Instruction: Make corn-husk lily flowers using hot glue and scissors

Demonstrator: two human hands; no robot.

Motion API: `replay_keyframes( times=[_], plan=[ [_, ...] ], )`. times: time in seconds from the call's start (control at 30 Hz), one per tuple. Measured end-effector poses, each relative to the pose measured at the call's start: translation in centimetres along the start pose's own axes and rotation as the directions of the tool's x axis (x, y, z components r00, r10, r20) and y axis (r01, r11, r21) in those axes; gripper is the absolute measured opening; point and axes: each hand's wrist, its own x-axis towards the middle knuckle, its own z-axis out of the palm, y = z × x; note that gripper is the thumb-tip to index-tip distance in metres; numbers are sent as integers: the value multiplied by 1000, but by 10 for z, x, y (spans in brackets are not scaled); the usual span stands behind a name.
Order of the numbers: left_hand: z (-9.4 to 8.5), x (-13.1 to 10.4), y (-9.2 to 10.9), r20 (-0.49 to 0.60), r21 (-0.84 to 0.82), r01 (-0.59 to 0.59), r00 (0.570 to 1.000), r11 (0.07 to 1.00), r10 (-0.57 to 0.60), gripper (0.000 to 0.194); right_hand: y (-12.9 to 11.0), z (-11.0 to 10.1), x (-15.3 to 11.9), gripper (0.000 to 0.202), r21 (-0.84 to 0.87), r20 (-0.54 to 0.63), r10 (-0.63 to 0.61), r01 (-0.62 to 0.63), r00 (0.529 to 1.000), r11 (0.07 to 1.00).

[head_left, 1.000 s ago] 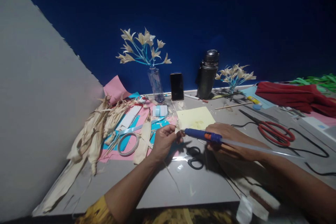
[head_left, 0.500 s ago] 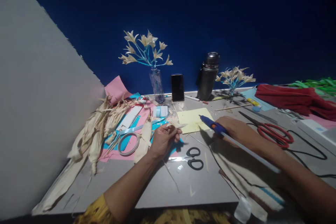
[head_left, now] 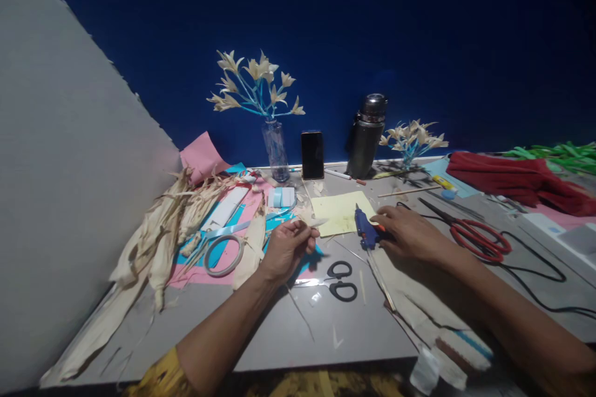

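My left hand [head_left: 289, 248] is closed in a pinch on a small pale husk piece [head_left: 318, 222], left of the yellow paper [head_left: 342, 206]. My right hand [head_left: 404, 231] has its fingers at the orange trigger of a blue glue gun [head_left: 366, 229]. The gun's nozzle points away over the paper's right part, and a clear glue stick juts from its back over a beige cloth [head_left: 410, 291]. Black-handled scissors [head_left: 342, 280] lie on the table nearer me, between my two forearms.
Dried husks [head_left: 162, 254], pink and blue paper and a tape roll [head_left: 224, 255] are at left. Behind stand a flower vase [head_left: 275, 152], a phone [head_left: 312, 155] and a flask [head_left: 367, 139]. Red-handled shears [head_left: 479, 239], a black cord and red cloth [head_left: 516, 180] lie at right.
The glue gun has swung from slanting across my right forearm to pointing nearly straight away, lower over the cloth. My right hand has loosened around it. My left hand keeps its pinch.
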Motion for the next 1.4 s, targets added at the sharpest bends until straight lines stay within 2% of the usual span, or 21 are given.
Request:
replay_keyframes(
  times=[0.07, 0.1, 0.13, 0.2, 0.27, 0.33, 0.43, 0.63, 0.77, 1.07, 1.4],
  plan=[
    [2, -2, 0, 16, -5, 12, 1000, 1000, -12, 40, -16, -7, 2, 19, 61, -110, -42, 49, 993, 997],
    [3, -3, 0, 25, 2, 15, 1000, 1000, -15, 40, -27, -10, 4, 18, 157, -146, -54, 77, 988, 985],
    [4, -5, 0, 34, 14, 13, 999, 1000, -14, 39, -40, -12, 6, 19, 304, -143, -54, 96, 988, 948],
    [5, -7, 0, 54, 46, -1, 999, 999, -2, 37, -65, -14, 12, 23, 592, -81, -12, 58, 997, 804],
    [6, -9, 0, 68, 71, -20, 998, 997, 15, 34, -86, -11, 19, 25, 718, -47, 21, 19, 999, 696],
    [5, -10, 1, 71, 81, -27, 997, 996, 22, 32, -97, -7, 24, 25, 758, -68, 50, 19, 996, 652],
    [3, -10, 1, 68, 78, -28, 997, 997, 22, 31, -102, -3, 29, 25, 741, -126, 71, 46, 989, 670],
    [1, -10, -1, 95, 145, -54, 995, 988, 41, 27, -103, -8, 28, 21, 557, -201, 72, 53, 977, 829],
    [3, -11, 1, 102, 188, -56, 994, 981, 37, 24, -104, -9, 27, 18, 452, -240, 44, 72, 970, 889],
    [2, -9, -2, 116, 205, -83, 991, 975, 60, 18, -105, -7, 25, 17, 445, -301, 30, 112, 953, 888],
    [4, -11, -1, 94, 246, -116, 991, 962, 95, 19, -111, 0, 25, 18, 446, -321, 76, 80, 944, 892]
  ],
)
